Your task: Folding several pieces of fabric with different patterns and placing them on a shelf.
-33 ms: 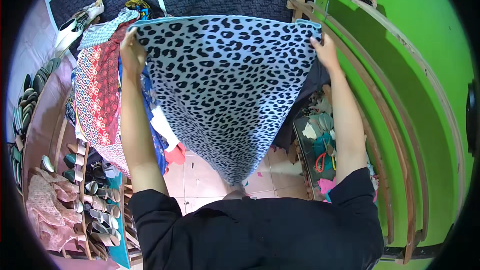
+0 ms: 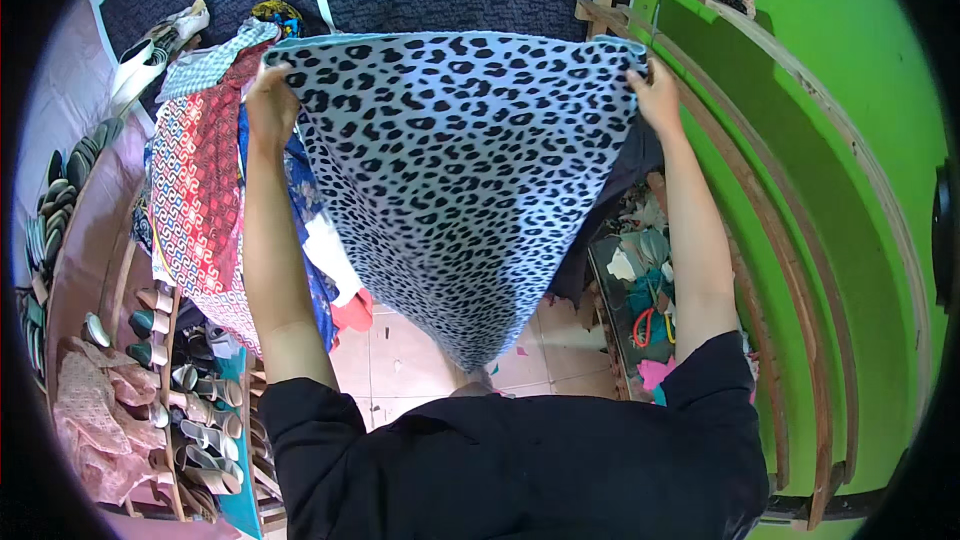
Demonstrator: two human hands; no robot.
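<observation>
A large light blue-grey cloth with black leopard spots (image 2: 450, 150) hangs spread out before me, narrowing toward the floor near my feet. My left hand (image 2: 270, 105) is closed on its upper left corner. At the upper right corner my right hand (image 2: 657, 100) pinches the edge between thumb and fingers. The top edge, with a pale blue border, is stretched almost straight between both hands. Lower down, the cloth sags into folds, and its bottom end gathers in front of my dark shirt.
Patterned red and white fabrics (image 2: 190, 210) hang at the left, above shelves of shoes (image 2: 205, 435). A pink lace cloth (image 2: 100, 420) lies beside them. On the right, a low box of scraps with red-handled scissors (image 2: 641, 328) stands near wooden rails (image 2: 790, 260) along a green wall (image 2: 890, 140).
Both hands and the cloth's top edge have shifted very slightly to the right. The grip on both corners looks the same.
</observation>
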